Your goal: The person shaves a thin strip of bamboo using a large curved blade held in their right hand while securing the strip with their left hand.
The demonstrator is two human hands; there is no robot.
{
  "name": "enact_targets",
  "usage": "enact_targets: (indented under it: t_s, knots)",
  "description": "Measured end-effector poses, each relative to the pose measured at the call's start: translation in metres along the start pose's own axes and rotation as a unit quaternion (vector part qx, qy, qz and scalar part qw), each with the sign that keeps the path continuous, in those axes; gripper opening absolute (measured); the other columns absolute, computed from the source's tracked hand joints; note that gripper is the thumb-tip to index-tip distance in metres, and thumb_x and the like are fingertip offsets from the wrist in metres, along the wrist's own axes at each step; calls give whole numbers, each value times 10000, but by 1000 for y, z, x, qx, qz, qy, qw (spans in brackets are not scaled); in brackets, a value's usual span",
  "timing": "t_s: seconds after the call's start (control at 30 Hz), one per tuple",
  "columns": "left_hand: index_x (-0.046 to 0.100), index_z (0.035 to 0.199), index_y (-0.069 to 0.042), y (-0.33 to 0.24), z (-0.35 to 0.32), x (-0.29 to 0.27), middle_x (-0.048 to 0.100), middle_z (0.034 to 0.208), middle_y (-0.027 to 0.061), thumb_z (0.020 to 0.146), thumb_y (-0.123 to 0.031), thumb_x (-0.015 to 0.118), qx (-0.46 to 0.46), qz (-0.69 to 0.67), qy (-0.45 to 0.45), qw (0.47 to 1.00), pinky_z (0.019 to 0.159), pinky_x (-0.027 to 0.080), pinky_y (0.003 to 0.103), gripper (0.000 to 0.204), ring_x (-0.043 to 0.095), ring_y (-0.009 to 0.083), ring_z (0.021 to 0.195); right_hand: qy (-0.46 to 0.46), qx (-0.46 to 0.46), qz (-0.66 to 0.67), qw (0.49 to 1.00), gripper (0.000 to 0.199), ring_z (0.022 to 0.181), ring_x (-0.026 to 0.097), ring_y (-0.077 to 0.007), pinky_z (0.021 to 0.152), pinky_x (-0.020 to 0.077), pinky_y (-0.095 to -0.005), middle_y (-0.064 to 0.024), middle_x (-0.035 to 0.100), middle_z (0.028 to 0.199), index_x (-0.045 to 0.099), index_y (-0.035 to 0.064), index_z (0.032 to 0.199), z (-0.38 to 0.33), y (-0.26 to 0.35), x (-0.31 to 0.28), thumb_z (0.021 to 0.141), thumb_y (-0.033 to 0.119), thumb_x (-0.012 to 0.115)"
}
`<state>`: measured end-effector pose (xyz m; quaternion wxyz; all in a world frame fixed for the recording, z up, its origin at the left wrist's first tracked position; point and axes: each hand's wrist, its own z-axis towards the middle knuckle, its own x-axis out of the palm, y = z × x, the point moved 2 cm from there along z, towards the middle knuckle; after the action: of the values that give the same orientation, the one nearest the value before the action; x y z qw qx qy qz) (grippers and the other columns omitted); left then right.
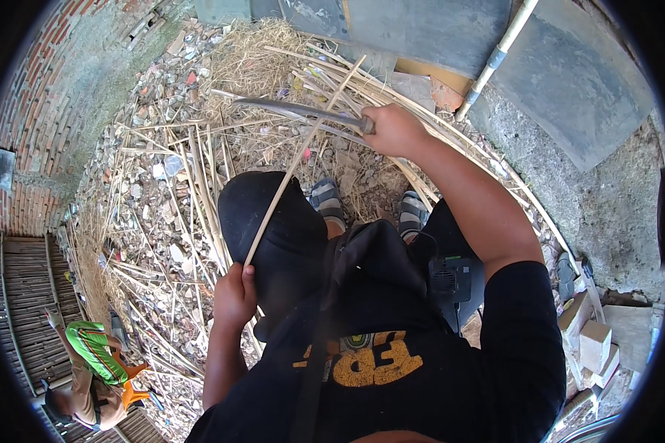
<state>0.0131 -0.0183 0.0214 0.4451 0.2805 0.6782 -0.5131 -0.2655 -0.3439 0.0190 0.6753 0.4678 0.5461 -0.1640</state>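
My left hand (234,297) is closed round the lower end of a long, thin bamboo strip (283,189), beside my left knee. The strip slants up and to the right across my dark trouser leg. In my right hand (396,130) is the handle of a machete (288,107), gripped in a fist. Its long, slightly curved blade points left and crosses the strip near the strip's far end. Whether the blade touches the strip, I cannot tell.
Several bamboo strips (199,192) lie on the rubble-strewn ground to the left, more at the far right. Dry straw (255,63) is heaped ahead. A pipe (496,60) leans by grey panels (569,81). Another person (92,399) sits on an orange stool (133,385), lower left.
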Motion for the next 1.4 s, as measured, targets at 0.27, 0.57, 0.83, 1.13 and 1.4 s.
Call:
enact_targets:
  t_s: [0.27,0.57,0.83,1.13,1.4]
  knots:
    - [473,780,-16,-7,1,2,562,634,268,1048,-318,509,16,22,-7,1000,561,407,564,406,565,513,628,-28,19,23,999,272,834,693,-376,768,552,-489,-178,707,841,676,86,1012,6,-19,12,774,216,699]
    - [468,779,-9,0,4,-4,551,620,264,1049,-309,519,25,-24,14,999,553,405,539,406,558,507,624,-22,-18,-7,1000,251,873,700,-355,787,562,-485,-156,720,891,684,89,1010,-4,11,13,797,219,668]
    - [468,777,-9,2,6,-6,544,632,269,1048,-304,518,23,-26,22,999,553,400,529,403,552,506,628,-56,-21,17,998,249,833,706,-354,763,569,-475,-148,727,883,673,92,1005,-5,-1,12,792,219,688]
    - [474,784,-1,1,8,-8,537,629,264,1048,-274,518,20,-40,38,998,550,394,522,382,547,502,627,-79,32,29,996,282,810,695,-390,756,554,-484,-197,708,850,686,69,1028,7,-36,2,796,229,695]
    - [466,778,-5,8,15,-7,522,623,261,1045,-281,524,18,-52,51,997,544,379,521,388,534,502,621,-74,20,28,997,387,807,695,-399,777,552,-463,-232,702,828,695,37,1116,10,-46,-11,819,283,724]
